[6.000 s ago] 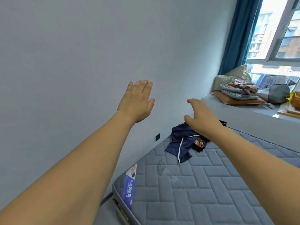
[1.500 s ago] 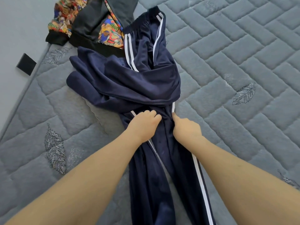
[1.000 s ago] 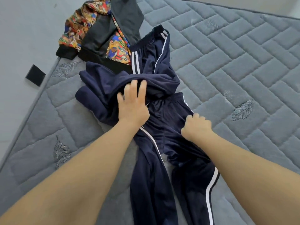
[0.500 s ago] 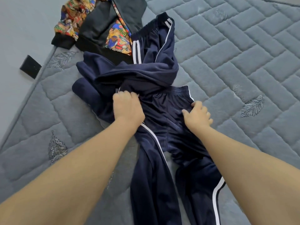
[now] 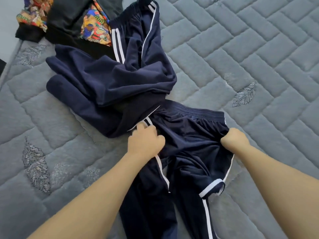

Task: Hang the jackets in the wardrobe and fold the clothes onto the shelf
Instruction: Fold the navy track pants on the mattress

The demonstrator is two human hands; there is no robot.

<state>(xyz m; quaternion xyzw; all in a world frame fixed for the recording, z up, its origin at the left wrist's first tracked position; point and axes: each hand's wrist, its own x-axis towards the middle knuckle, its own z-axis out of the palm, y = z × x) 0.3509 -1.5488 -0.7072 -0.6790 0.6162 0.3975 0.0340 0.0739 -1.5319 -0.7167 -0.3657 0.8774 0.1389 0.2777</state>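
Navy track trousers [image 5: 189, 133] with white side stripes lie on the grey quilted mattress [image 5: 241, 49], waistband away from me and legs running toward me. My left hand [image 5: 145, 141] grips the left side of the trousers near the stripe. My right hand [image 5: 233, 141] grips the right side below the waistband. Behind them lies a second crumpled navy garment with white stripes [image 5: 120, 75]. A black jacket with a colourful patterned lining [image 5: 72, 19] lies at the top left.
The mattress stretches to the right and toward me with nothing else on it. At the far left edge runs the pale wall [image 5: 6, 18] with a dark socket.
I have come up to the bed and taken hold of the navy trousers. In the last second both hands pulled them toward me and spread the waistband out from under the other navy garment.
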